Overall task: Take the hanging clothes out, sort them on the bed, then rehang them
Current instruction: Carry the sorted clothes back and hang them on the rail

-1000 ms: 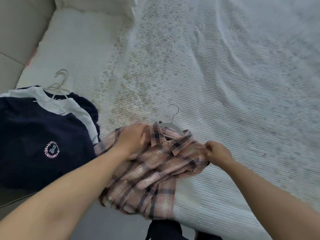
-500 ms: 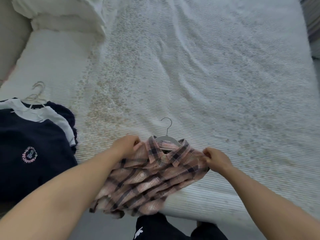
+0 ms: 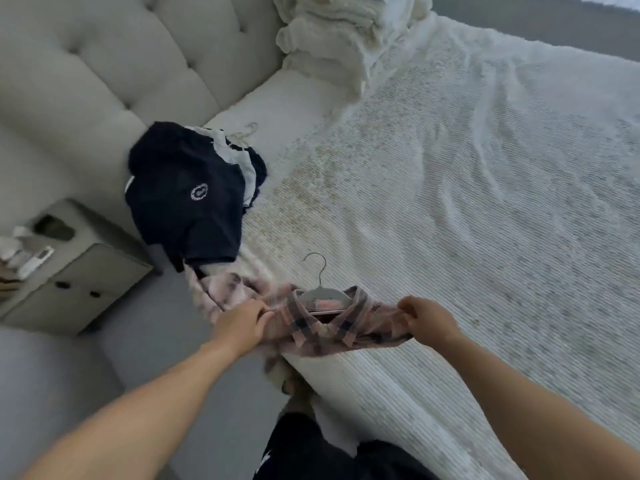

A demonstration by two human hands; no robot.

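The bed [image 3: 467, 188], under a white ribbed bedspread, spreads out ahead of both hands and away to the right, with a tufted headboard [image 3: 114, 64] beyond them to the left and a heap of folded white bedding [image 3: 346, 32] at its far end. Down by the left forearm stands a grey nightstand [image 3: 69, 282] with small items on top, too blurred to name. Ahead and to the left of the left hand lies a pile of hung clothes, a navy T-shirt [image 3: 187, 202] with a round white emblem uppermost. Between the hands, at the near edge of the mattress, lies the pink plaid shirt [image 3: 322, 323] on its grey hanger [image 3: 320, 292], hook pointing away from the person, one sleeve trailing off to the left. Both arms reach forward, nearly straight. The left hand [image 3: 239, 327] pinches the shirt's left shoulder, knuckles up; the right hand [image 3: 429, 320] grips the opposite shoulder with curled fingers.
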